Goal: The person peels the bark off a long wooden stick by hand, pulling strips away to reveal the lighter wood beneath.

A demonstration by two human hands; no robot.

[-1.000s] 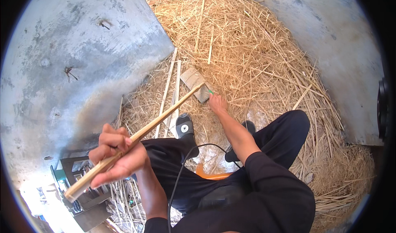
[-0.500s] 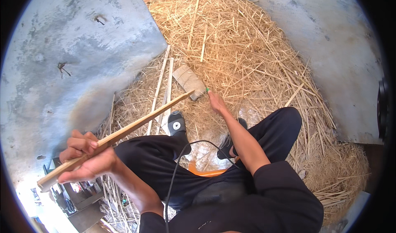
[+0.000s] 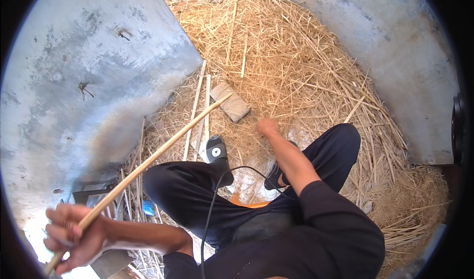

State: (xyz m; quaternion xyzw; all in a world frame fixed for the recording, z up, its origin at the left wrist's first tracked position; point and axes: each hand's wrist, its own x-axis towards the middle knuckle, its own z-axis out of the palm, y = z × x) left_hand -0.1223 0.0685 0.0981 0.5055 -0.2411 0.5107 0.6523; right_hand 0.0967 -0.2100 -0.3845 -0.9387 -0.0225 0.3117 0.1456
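Note:
My left hand [image 3: 79,234], low at the left, is closed around a long pale wooden stick [image 3: 163,149]. The stick slants up to the right, and its narrow far tip passes over a flat wooden block [image 3: 238,110] lying among the shavings. Just right of the block and a little nearer to me, my right hand [image 3: 268,126] is closed in a fist, low over the shavings. Whatever it may hold is hidden by the hand.
Straw-like wood shavings [image 3: 301,56] cover the floor ahead and to the right. Grey walls [image 3: 123,56] stand on both sides. Long thin strips [image 3: 195,110] lie beyond my slippered foot [image 3: 216,151]. A black cable [image 3: 243,167] loops over my lap, above an orange seat edge [image 3: 254,205].
My left hand has moved down and left, drawing the stick back with it. My right hand has come slightly nearer and right; the green bit at its fingers is out of sight.

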